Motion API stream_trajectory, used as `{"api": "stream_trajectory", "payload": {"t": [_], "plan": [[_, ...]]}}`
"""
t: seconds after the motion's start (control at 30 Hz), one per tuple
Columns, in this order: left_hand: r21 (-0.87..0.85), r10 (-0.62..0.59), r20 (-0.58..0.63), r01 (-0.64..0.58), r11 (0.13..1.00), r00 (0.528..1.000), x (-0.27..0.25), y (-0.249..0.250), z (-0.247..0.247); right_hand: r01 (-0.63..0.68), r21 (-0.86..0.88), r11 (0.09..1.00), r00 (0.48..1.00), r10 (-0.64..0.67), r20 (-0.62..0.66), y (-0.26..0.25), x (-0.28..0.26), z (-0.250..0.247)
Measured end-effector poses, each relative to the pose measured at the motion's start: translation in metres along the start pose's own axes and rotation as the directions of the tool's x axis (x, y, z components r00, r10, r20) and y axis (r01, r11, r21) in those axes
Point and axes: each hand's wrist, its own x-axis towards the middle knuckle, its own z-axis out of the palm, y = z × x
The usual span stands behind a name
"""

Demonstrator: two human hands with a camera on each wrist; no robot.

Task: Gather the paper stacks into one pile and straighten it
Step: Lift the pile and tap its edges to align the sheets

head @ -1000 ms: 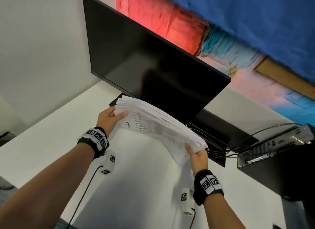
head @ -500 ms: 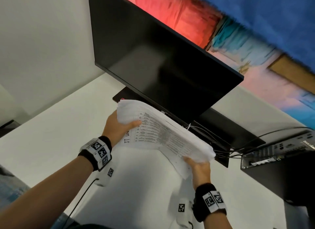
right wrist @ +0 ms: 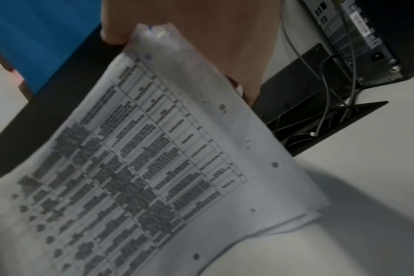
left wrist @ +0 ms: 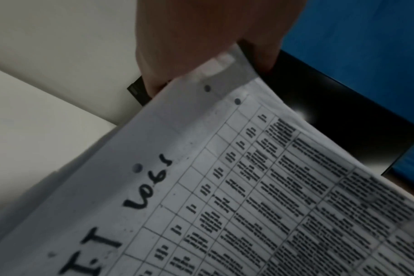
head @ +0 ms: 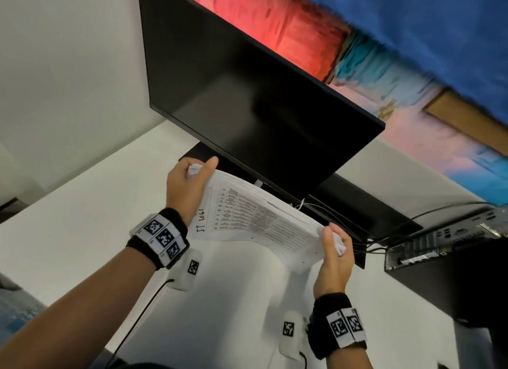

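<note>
Paper stack [head: 261,217], held above the worktop [head: 82,203] before the monitor [head: 247,107]: left hand [head: 187,187] and right hand [head: 334,256] each grip one short end; long axis spans between them.

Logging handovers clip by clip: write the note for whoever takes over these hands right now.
Left hand: grips the pile's left end, thumb on top.
Right hand: grips the right end.
Paper pile: one stack, held tilted in the air above the white desk, in front of the monitor; top sheet is a printed table with handwriting at its left margin.
Done: papers appear gathered into one pile; no other stack is in view.
Left: edges are uneven, with sheets sticking out at the lower right corner. Probably tap the pile on the desk to square it, then lay it down.
</note>
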Motion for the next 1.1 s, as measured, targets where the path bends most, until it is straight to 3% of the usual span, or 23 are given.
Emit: {"api": "stream_trajectory", "payload": {"t": [0.17, 0.3, 0.43, 0.6, 0.67, 0.83, 0.97, 1.1], "plan": [[0.058, 0.002, -0.037, 0.001, 0.998, 0.999, 0.008, -0.001, 0.008, 0.016, 0.002, 1.000, 0.994, -0.016, -0.104, -0.008, 0.009, 0.013], [0.028, -0.038, -0.008, 0.038, 0.999, 0.999, 0.012, 0.001, 0.008, 0.024, 0.015, 1.000, 0.994, -0.023, -0.107, -0.009, 0.016, 0.010], [0.083, -0.052, 0.123, 0.041, 0.996, 0.991, 0.012, -0.004, 0.002, -0.038, -0.078, 0.996, 0.999, 0.039, 0.013, -0.001, 0.019, -0.007], [0.103, -0.154, 0.260, 0.131, 0.986, 0.953, 0.009, -0.031, -0.013, -0.142, -0.230, 0.963, 0.974, 0.177, 0.139, 0.025, 0.013, -0.019], [0.119, -0.151, 0.271, 0.122, 0.985, 0.951, 0.003, -0.035, -0.006, -0.208, -0.262, 0.942, 0.965, 0.241, 0.103, 0.032, 0.015, -0.009], [0.034, -0.112, 0.217, 0.107, 0.994, 0.970, 0.003, -0.027, 0.013, -0.296, -0.148, 0.944, 0.955, 0.292, -0.054, 0.018, 0.025, 0.003], [0.070, -0.063, 0.214, 0.049, 0.996, 0.975, 0.010, -0.021, -0.001, -0.264, -0.185, 0.947, 0.964, 0.260, -0.047, 0.025, 0.030, -0.011], [0.081, -0.167, 0.280, 0.150, 0.985, 0.945, 0.006, -0.025, -0.001, -0.275, -0.255, 0.927, 0.959, 0.285, 0.004, 0.032, 0.027, -0.003]]}}
